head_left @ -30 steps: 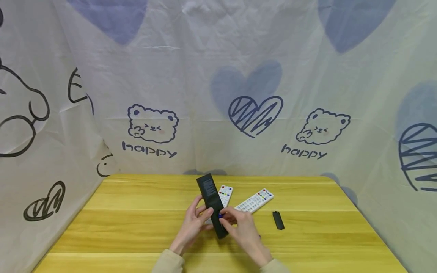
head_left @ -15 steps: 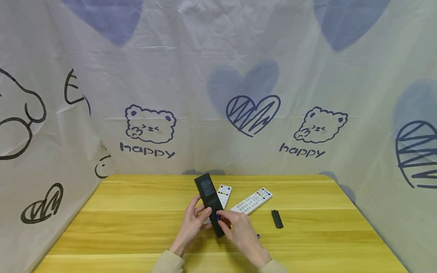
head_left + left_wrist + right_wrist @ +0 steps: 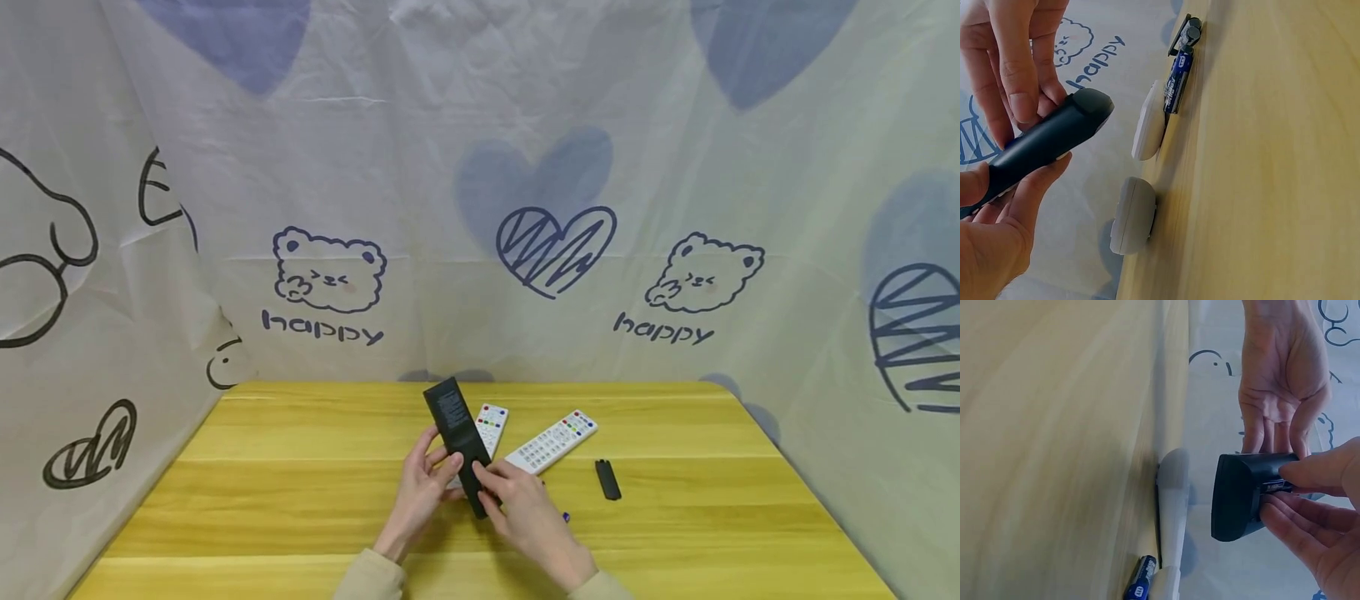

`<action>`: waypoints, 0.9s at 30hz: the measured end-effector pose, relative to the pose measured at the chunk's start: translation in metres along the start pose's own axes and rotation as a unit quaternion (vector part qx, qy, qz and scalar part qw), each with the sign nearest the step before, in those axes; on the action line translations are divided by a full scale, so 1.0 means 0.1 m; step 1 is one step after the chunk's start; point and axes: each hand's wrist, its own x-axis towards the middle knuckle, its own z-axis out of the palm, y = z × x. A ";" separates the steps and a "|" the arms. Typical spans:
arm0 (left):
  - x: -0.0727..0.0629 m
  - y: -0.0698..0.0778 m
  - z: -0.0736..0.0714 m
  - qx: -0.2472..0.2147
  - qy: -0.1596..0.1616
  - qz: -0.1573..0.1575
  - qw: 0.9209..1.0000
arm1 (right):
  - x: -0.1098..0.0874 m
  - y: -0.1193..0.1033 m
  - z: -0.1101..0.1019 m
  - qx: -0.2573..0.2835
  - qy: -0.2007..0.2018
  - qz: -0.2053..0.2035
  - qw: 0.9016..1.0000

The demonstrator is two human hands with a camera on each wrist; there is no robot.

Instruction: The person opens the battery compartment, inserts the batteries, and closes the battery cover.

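Head view: above the table [image 3: 285, 492], the black remote [image 3: 455, 417] is gripped by the left hand [image 3: 422, 482] and touched by the right hand [image 3: 531, 510], its pinch unclear. Likely light and hard, best held by its sides.

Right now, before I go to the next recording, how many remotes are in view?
3: the black remote in the left hand, one white remote on the table, partly hidden behind it, and another white remote to the right.

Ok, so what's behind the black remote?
From the head view, a white remote: its far end shows, but the black remote covers its middle and part of the left hand.
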 end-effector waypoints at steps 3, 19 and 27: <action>-0.01 0.00 0.01 -0.006 0.010 0.003 1.000 | 0.00 -0.01 0.00 -0.008 -0.012 -0.004 1.000; 0.00 0.04 0.01 -0.010 0.033 0.007 0.999 | -0.01 -0.01 0.00 -0.074 -0.034 -0.050 0.995; -0.01 0.04 0.00 -0.019 0.038 0.009 0.999 | -0.03 0.01 -0.01 -0.056 -0.039 -0.065 0.996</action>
